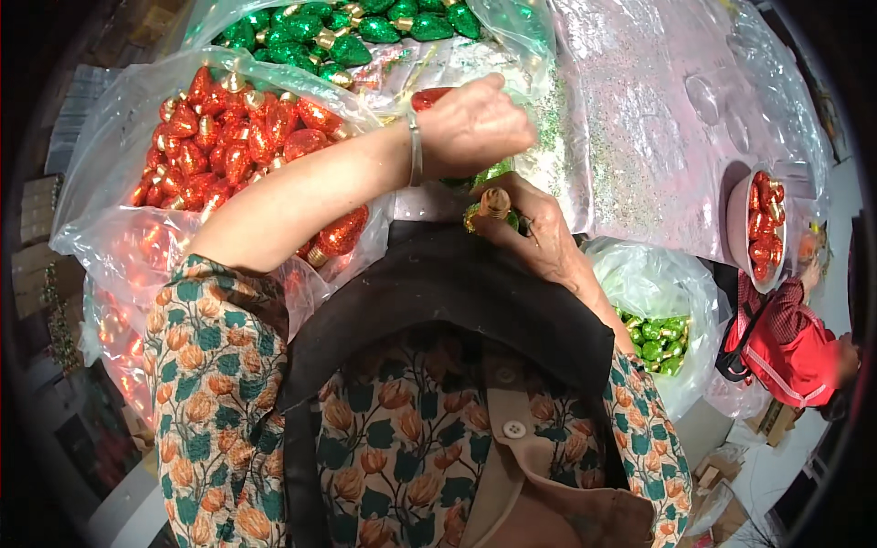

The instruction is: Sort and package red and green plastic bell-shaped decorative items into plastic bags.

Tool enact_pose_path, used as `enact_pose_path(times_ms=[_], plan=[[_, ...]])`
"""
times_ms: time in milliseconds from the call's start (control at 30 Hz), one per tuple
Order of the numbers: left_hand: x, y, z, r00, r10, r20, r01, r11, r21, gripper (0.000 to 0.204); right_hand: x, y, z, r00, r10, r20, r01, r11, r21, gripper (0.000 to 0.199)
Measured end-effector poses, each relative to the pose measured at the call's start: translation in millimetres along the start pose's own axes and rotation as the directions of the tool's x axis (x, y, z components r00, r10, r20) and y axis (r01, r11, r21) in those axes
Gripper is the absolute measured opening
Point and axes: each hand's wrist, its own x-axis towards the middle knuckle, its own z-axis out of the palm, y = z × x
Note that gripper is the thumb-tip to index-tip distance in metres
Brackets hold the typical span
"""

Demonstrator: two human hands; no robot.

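Observation:
My right hand is closed around a green glittery bulb-shaped ornament, its gold screw-style cap pointing up. Just beyond it, my left hand is curled with its back toward me, and what its fingers hold is hidden. Some glittery green shows between the two hands, partly covered. Behind my left wrist a red glitter bulb ornament peeks out. Under my left forearm, a larger red bulb ornament lies near the plastic's edge.
Clear plastic bags hold red bulb ornaments at left, green ones at the back and small green ones at lower right. A pink tub of red ornaments stands right, near a person in red. Glitter-strewn plastic covers the table.

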Motion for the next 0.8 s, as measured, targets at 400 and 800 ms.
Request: enact_pose_path(times_ms=[400, 800], plan=[[26, -4, -10, 0.927, -0.376, -0.005, 0.339, 0.843, -0.418, 0.007, 8, 13, -6, 0.996, -0.086, 0.003, 0.086, 0.985, -0.150, 0.036], [-9, 21, -19, 0.954, -0.299, -0.010, 0.286, 0.921, -0.265, 0.009, 1, 11, -6, 0.992, -0.126, -0.029, 0.123, 0.989, -0.085, 0.033]])
